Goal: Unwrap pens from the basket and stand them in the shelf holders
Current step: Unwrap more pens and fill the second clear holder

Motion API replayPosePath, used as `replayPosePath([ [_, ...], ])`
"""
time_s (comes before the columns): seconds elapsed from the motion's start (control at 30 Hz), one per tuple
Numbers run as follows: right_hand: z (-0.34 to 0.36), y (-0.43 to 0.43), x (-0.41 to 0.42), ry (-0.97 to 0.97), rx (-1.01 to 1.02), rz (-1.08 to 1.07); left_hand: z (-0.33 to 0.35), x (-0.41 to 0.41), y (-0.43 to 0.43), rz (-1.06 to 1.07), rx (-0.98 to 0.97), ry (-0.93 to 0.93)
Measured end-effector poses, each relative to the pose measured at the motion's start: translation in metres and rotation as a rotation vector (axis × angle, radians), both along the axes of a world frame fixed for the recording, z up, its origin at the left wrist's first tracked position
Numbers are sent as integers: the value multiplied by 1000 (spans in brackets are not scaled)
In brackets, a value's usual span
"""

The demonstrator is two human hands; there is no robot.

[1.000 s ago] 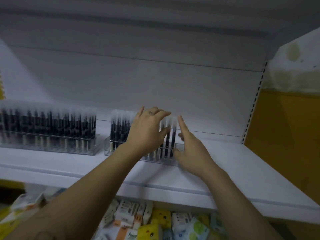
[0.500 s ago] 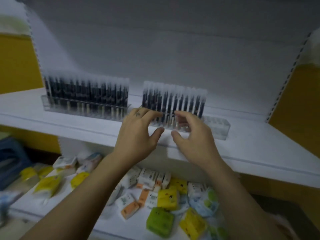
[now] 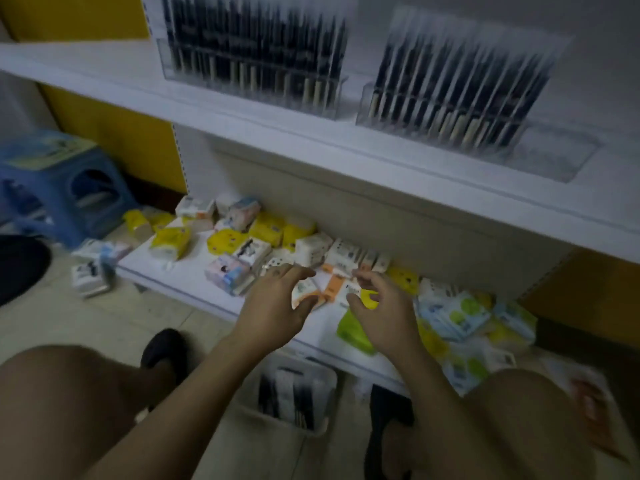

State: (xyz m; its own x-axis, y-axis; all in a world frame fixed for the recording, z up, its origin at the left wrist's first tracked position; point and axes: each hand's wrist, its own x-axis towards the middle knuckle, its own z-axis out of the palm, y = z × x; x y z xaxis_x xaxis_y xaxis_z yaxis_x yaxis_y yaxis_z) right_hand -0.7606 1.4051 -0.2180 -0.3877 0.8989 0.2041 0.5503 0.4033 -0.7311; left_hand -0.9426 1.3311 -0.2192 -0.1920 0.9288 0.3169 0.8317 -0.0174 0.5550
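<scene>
Both hands hang in mid-air in front of the person, close together, with a small gap between them. The left hand [image 3: 273, 308] has its fingers loosely curled and its thumb held apart, and it grips nothing. The right hand [image 3: 386, 311] mirrors it, fingers bent and relaxed, also with nothing in it. The view is blurred, but neither hand seems to touch anything.

Below the hands, nearer the person and between the two bare knees, a white basket [image 3: 323, 377] stands on the tiled floor. The wrapped pens [image 3: 287, 393] lie inside it, dark with pale wrapping.

Just beyond the fingertips is the lower shelf [image 3: 180, 275], scattered with small tissue packs [image 3: 171, 242] in yellow, white, pink and orange. A green pack [image 3: 353, 330] lies under the right hand at the shelf's front edge.

Well above and beyond the hands runs the upper shelf [image 3: 346, 147]. Two clear holders stand on it. The holder up and to the left [image 3: 252, 67] is full of upright dark pens. The holder above the right hand [image 3: 450, 98] is filled across most of its length, with a bare clear end [image 3: 554, 154] on its far right.

Far to the left of the left hand, a blue plastic stool [image 3: 69, 188] stands on the floor. A dark shoe [image 3: 162, 351] shows below the left wrist.
</scene>
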Motion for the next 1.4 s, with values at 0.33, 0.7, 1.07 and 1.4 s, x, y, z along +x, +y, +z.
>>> replayPosePath([
  [0.33,-89,-6,-2,-232,-364,67,-115,-16,-41,92,-359,-134],
  [0.7,-184,-21,-31,-507,-652,202,-204,-14,-46,145,-737,-284],
  [1.07,-272,1,-58,-704,-956,222,-286,-33,-5,260,-956,-556],
  [1.4,-353,42,-89,-795,-1041,258,-374,-46,43,209,-1163,-609],
])
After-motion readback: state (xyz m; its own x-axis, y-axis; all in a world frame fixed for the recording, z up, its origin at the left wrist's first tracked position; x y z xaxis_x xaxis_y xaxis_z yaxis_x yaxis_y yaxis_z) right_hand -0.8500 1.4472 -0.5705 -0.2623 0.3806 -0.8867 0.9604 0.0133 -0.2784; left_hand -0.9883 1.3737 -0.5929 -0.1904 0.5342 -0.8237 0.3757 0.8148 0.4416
